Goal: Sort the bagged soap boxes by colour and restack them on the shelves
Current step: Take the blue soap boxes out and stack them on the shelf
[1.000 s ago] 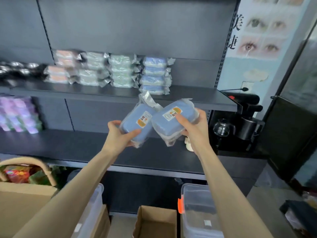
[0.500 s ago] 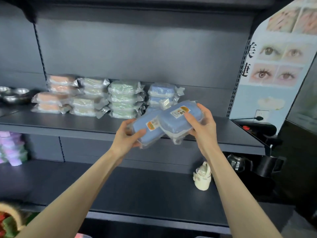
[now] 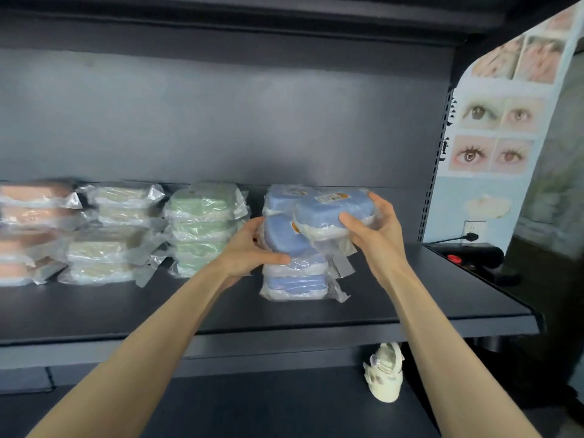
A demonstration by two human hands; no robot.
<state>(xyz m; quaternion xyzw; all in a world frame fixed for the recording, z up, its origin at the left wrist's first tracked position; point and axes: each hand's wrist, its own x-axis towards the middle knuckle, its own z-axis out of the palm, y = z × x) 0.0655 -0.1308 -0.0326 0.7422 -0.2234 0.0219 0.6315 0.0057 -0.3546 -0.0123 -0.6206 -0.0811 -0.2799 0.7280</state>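
Two bagged blue soap boxes are held up against the blue stack [image 3: 295, 281] on the upper shelf [image 3: 410, 298]. My left hand [image 3: 249, 251] grips the lower, tilted blue box [image 3: 282, 237]. My right hand [image 3: 376, 229] grips the other blue box [image 3: 335, 210], label up, level with the stack's top. Left of the blue stack stand a green stack [image 3: 203, 227], a cream stack [image 3: 110, 232] and a pink stack [image 3: 28, 229], each several boxes high.
A small cream-coloured shoe [image 3: 384, 374] lies on the lower shelf [image 3: 252, 403]. The shelf's right end meets a black appliance with a red button [image 3: 474, 259] and a plugged-in wall socket [image 3: 472, 230]. Bare shelf surface lies right of the blue stack.
Both hands have carried the two blue boxes up and forward from in front of the shelf edge to the blue stack. The view has risen and closed in on the upper shelf.
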